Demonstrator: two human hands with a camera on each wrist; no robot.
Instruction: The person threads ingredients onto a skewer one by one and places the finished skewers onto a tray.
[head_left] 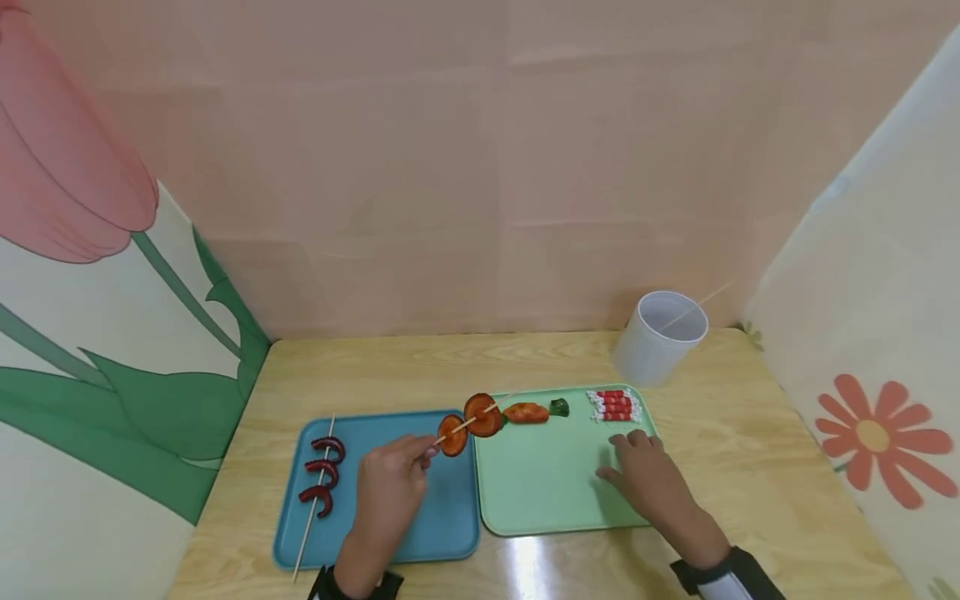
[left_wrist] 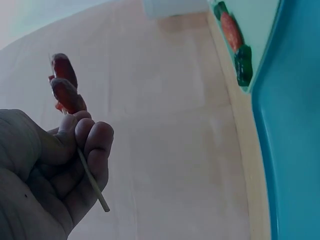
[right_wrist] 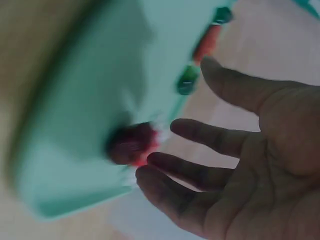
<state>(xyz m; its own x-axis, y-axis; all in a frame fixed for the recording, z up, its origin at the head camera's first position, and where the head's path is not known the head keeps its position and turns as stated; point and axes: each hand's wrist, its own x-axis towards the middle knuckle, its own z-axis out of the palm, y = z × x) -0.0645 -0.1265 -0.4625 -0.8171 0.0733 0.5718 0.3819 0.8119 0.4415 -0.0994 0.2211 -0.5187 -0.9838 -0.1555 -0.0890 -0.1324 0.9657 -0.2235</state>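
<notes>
My left hand [head_left: 393, 492] pinches a thin wooden skewer [head_left: 467, 424] between thumb and fingers, above the trays. Threaded on it are two round, orange-brown slices [head_left: 482, 415]; the left wrist view shows the skewer's lower end [left_wrist: 95, 185] sticking out below the fingers. My right hand [head_left: 651, 479] hovers over the right part of the green tray [head_left: 540, 500], fingers spread and holding nothing. Just beyond its fingertips lies a bundle of red pieces with white ends [head_left: 617, 406]. In the right wrist view a blurred dark red piece [right_wrist: 125, 145] appears near those fingertips.
A blue tray [head_left: 438, 542] at left bears a skewer with three curled dark red sausages [head_left: 322, 473]. An orange-red piece [head_left: 527, 413] with green pieces at its ends lies at the green tray's back. Behind stands a white cup [head_left: 652, 350] with a skewer in it.
</notes>
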